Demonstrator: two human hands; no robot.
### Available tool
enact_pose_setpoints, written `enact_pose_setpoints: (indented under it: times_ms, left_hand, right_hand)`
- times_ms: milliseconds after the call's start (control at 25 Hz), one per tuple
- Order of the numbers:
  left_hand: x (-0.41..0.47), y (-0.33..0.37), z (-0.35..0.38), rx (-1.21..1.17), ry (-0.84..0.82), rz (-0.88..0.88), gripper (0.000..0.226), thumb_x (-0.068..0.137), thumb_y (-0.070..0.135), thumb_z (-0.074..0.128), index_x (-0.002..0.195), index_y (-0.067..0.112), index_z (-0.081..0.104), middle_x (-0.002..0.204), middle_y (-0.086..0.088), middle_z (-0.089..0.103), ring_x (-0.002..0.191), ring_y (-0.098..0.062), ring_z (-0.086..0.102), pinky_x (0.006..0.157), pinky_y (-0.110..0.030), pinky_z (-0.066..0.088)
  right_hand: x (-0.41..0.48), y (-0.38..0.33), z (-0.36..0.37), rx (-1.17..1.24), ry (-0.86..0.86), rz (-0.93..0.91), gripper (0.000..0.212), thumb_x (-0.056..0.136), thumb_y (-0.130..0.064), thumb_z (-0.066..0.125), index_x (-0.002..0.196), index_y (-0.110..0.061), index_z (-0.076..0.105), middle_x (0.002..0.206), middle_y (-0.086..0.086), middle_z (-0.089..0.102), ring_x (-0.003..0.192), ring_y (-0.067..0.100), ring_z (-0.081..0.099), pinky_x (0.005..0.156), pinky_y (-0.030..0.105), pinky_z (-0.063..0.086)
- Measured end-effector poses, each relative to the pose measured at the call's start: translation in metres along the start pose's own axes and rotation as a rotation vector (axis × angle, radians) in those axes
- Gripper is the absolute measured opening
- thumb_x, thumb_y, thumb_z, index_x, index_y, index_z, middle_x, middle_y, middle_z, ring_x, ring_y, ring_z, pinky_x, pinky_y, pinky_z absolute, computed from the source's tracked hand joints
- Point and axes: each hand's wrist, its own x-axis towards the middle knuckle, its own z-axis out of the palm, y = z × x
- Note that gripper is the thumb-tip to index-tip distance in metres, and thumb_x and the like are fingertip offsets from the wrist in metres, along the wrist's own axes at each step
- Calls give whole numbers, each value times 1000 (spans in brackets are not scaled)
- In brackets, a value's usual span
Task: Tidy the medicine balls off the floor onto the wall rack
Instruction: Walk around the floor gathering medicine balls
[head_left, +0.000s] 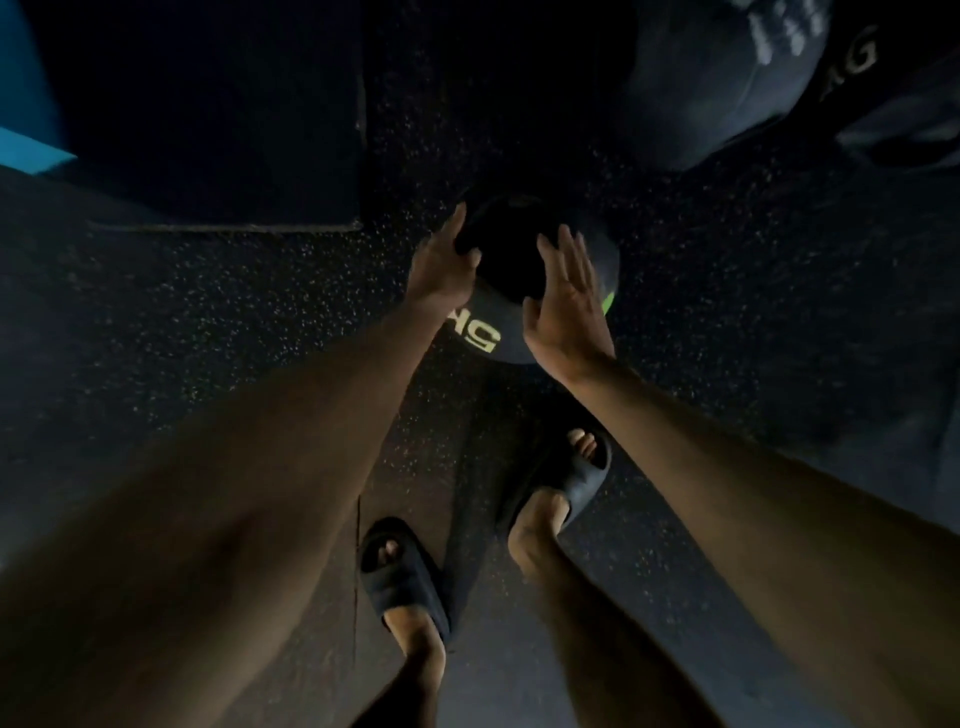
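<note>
A dark medicine ball (511, 270) with pale "5K" lettering and a green stripe sits on the speckled black floor in the middle of the head view. My left hand (441, 265) presses flat against its left side, fingers spread along the curve. My right hand (563, 296) lies on its right side, fingers pointing away from me. Both palms touch the ball, one on each flank. The scene is very dim. No wall rack shows in this view.
A larger dark ball or bag (727, 78) with white lettering lies at the upper right. A dark raised block (208, 114) with a blue edge stands at the upper left. My feet in dark slides (400, 577) stand just behind the ball.
</note>
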Motion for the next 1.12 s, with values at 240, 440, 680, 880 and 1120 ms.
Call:
enact_pose_setpoints:
  times_ms: [240, 440, 680, 880, 1120]
  left_hand:
    - [45, 37, -29, 120, 30, -231, 61, 102, 13, 42, 156, 36, 25, 156, -7, 40, 137, -28, 46, 110, -43, 43]
    - [34, -3, -27, -44, 172, -200, 48, 107, 38, 31, 154, 28, 35, 146, -13, 51, 129, -34, 53, 106, -45, 44]
    - [15, 10, -22, 2, 105, 41, 91, 92, 67, 47, 159, 33, -5, 165, -20, -9, 152, -42, 1, 117, -56, 21]
    - [104, 47, -81, 69, 86, -78, 90, 87, 77, 43, 158, 38, 4, 164, -16, 12, 145, -43, 21, 108, -62, 32]
    - [174, 95, -117, 23, 26, -184, 85, 87, 79, 37, 157, 36, 16, 158, -13, 25, 139, -40, 26, 109, -58, 32]
  right_hand:
    - [21, 19, -14, 8, -114, 103, 98, 93, -33, 67, 160, -18, -3, 164, 22, -14, 152, 37, -13, 125, 51, 6]
    - [62, -3, -22, -76, -196, 4, 98, 93, -36, 65, 160, -27, -7, 165, 18, -14, 153, 35, -12, 125, 51, 12]
    - [167, -51, -35, -51, -216, 109, 76, 99, -50, 50, 160, -26, 11, 167, 17, 3, 154, 35, 2, 124, 48, 15]
    - [175, -51, -36, 23, -45, 199, 77, 98, -50, 52, 158, -18, 16, 163, 19, 14, 150, 37, 17, 118, 52, 31]
    - [199, -62, -46, 137, -144, 337, 95, 97, -49, 56, 157, -35, -16, 165, 15, -17, 153, 40, -4, 118, 54, 24]
